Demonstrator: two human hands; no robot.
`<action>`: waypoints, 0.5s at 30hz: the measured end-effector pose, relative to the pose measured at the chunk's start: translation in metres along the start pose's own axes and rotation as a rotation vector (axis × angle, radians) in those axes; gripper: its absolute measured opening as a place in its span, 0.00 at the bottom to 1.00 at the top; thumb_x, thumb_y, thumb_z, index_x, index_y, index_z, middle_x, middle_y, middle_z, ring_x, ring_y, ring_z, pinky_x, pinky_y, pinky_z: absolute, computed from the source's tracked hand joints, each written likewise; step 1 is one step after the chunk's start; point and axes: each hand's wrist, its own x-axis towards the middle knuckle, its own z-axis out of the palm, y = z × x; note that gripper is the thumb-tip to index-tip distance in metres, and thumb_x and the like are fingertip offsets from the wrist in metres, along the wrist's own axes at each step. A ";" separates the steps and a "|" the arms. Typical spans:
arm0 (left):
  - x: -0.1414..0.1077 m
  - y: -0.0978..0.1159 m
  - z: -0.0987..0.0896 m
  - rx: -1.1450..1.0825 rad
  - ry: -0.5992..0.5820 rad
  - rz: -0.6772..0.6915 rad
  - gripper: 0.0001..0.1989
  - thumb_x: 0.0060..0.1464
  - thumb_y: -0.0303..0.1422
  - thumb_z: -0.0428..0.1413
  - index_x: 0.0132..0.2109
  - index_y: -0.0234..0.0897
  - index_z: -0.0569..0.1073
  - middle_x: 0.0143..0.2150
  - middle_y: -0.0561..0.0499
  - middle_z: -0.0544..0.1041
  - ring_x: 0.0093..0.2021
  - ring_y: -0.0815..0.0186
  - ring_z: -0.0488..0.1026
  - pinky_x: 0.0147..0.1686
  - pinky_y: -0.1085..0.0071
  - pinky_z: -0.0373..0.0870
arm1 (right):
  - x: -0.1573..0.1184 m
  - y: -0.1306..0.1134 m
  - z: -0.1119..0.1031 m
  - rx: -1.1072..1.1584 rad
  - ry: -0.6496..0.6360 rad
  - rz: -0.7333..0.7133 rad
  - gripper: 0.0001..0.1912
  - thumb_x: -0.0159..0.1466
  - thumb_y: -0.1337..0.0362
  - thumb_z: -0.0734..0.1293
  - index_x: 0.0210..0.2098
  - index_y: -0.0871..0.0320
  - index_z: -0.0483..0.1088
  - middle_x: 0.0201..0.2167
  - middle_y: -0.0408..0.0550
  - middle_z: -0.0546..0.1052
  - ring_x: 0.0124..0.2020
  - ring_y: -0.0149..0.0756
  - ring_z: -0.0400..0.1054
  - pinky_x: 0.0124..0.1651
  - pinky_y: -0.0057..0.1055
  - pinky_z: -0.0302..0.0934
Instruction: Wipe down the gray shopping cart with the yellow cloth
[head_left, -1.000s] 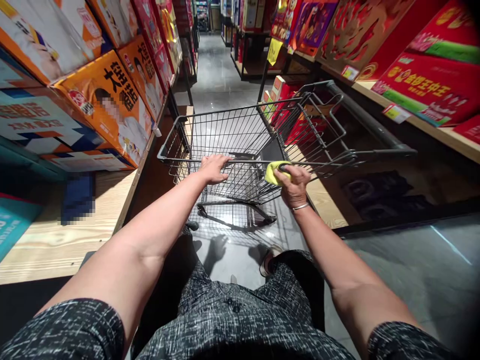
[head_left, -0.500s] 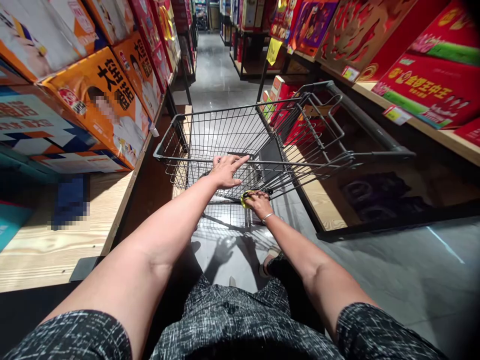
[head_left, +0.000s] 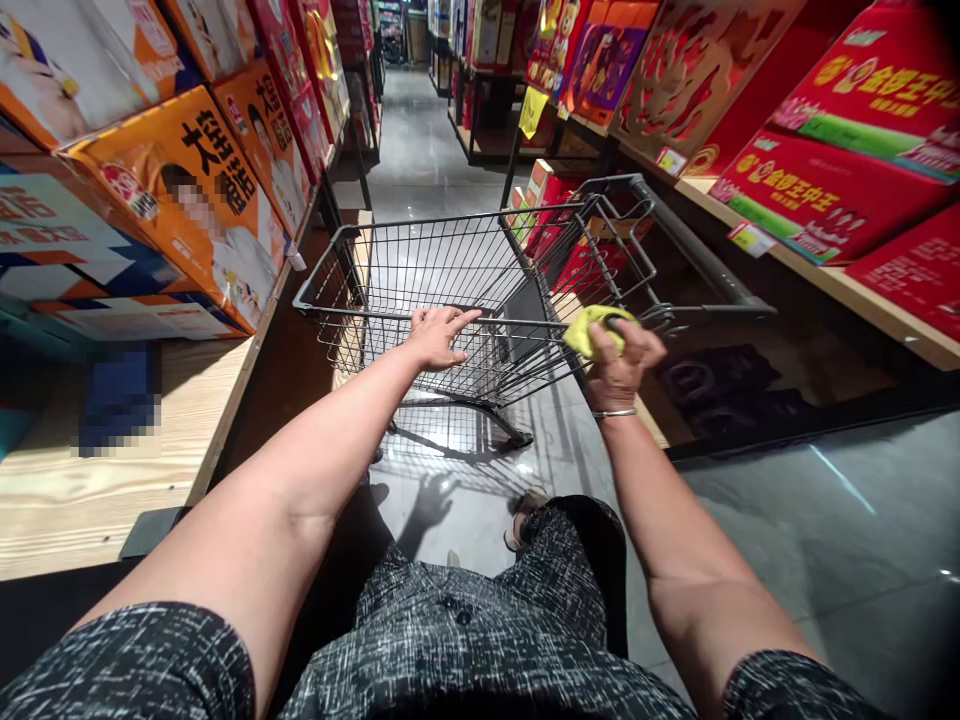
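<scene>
A dark grey wire shopping cart [head_left: 442,240] stands crosswise in front of me, its handle bar towards the right. My left hand [head_left: 441,338] rests on the near top rim of the basket, fingers apart, holding nothing. Bunched in my right hand [head_left: 626,355] is a yellow-green cloth [head_left: 592,332], which lies against the near side of the cart towards the handle end. A bracelet circles my right wrist.
Orange boxes [head_left: 187,200] are stacked on a wooden shelf [head_left: 180,440] at the left. Red boxes [head_left: 802,195] fill the right shelf, with price tags on its edge. Beyond the cart a grey-floored aisle [head_left: 420,130] runs between shelves.
My right hand has moved up and to the right with the cloth, from the lower frame of the cart to its upper side. My left hand remains on the rim.
</scene>
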 end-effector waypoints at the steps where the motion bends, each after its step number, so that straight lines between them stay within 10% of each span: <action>1: 0.000 0.000 -0.001 -0.004 -0.004 0.001 0.41 0.58 0.45 0.59 0.75 0.57 0.54 0.71 0.48 0.63 0.69 0.47 0.58 0.71 0.45 0.41 | -0.017 -0.013 0.008 0.019 -0.068 0.026 0.20 0.68 0.70 0.61 0.54 0.50 0.79 0.57 0.55 0.68 0.58 0.49 0.56 0.61 0.51 0.58; 9: 0.002 0.001 -0.002 -0.009 -0.022 -0.008 0.41 0.57 0.44 0.60 0.74 0.58 0.56 0.72 0.49 0.62 0.70 0.47 0.57 0.70 0.47 0.42 | -0.137 -0.115 0.061 0.129 -0.960 -0.073 0.20 0.70 0.67 0.61 0.53 0.45 0.79 0.58 0.50 0.74 0.55 0.47 0.60 0.56 0.41 0.60; 15: 0.003 -0.003 0.000 -0.018 -0.010 0.016 0.40 0.57 0.43 0.60 0.74 0.57 0.56 0.71 0.49 0.64 0.69 0.48 0.59 0.70 0.47 0.43 | -0.131 -0.125 0.063 0.191 -1.056 -0.205 0.14 0.70 0.64 0.67 0.49 0.40 0.80 0.61 0.40 0.75 0.57 0.42 0.61 0.56 0.36 0.57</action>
